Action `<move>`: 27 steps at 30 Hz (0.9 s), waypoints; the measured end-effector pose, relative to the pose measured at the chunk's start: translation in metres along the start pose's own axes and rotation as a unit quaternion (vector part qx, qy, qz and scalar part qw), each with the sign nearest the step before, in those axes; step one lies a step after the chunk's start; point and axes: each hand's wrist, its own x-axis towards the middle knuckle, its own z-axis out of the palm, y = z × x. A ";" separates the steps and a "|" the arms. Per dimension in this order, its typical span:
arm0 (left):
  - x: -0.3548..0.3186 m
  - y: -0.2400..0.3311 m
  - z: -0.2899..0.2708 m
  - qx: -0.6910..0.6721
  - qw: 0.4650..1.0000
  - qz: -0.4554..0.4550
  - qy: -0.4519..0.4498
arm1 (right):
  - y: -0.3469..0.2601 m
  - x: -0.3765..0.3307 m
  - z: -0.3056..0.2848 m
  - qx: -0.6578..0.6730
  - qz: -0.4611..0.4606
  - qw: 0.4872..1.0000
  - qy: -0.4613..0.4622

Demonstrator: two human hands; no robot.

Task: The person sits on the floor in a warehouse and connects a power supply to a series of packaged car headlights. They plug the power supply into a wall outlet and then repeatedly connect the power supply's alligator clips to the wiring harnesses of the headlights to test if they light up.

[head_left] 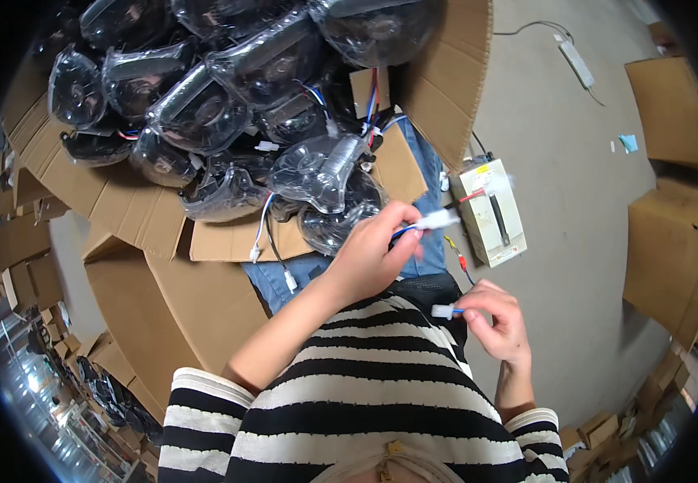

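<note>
In front of my body, my left hand [381,248] pinches a white plastic connector [439,220] with a blue wire behind it. Lower and to the right, the thumb and fingers of my right hand [495,320] close on a second white connector's blue wire, with that connector [445,311] pointing left. The two connectors are apart. A red terminal [462,262] with a yellow end sits on a dark wire just above my right hand. Close to my left hand lie a black lamp unit [317,169] in clear plastic and loose white plugs [290,281] on wires.
A large open cardboard box [446,72] holds many plastic-wrapped black lamp units [196,109]. Right of my hands, a cream electrical box [487,213] with a black handle stands on the grey floor. A white power strip [577,64] lies beyond it. Cartons [669,262] stand at right.
</note>
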 end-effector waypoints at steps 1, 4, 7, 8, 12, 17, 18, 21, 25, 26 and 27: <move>-0.002 0.009 0.003 -0.006 1.000 -0.014 -0.019 | -0.001 -0.002 -0.002 0.019 0.006 1.000 0.022; -0.002 0.013 0.009 0.029 0.996 0.062 -0.050 | -0.009 -0.006 -0.009 0.021 0.031 0.999 0.031; -0.001 0.014 0.004 0.092 0.982 0.147 -0.074 | -0.020 0.001 -0.016 -0.016 0.021 0.999 0.031; -0.001 0.014 0.002 0.112 0.976 0.167 -0.083 | -0.021 0.005 -0.019 -0.028 0.005 0.999 0.038; -0.002 0.015 -0.011 0.001 0.967 0.051 -0.248 | -0.014 -0.002 -0.047 0.058 0.031 0.980 0.189; 0.003 0.001 -0.021 -0.120 0.924 0.022 -0.363 | -0.015 0.024 -0.042 0.069 0.084 0.993 0.044; 0.005 -0.002 -0.022 -0.116 0.918 0.045 -0.377 | -0.015 0.029 -0.037 0.063 0.089 0.994 0.006; 0.009 -0.007 -0.028 -0.069 0.893 0.085 -0.436 | -0.014 0.039 -0.022 0.065 0.044 0.994 -0.073; 0.009 -0.007 -0.031 -0.115 0.865 0.056 -0.486 | -0.023 0.044 -0.013 0.088 0.060 0.989 -0.098; 0.009 -0.009 -0.031 -0.122 0.861 0.069 -0.489 | -0.025 0.044 -0.012 0.078 0.065 0.990 -0.096; 0.009 -0.011 -0.031 -0.130 0.858 0.082 -0.491 | -0.028 0.044 -0.011 0.067 0.070 0.991 -0.094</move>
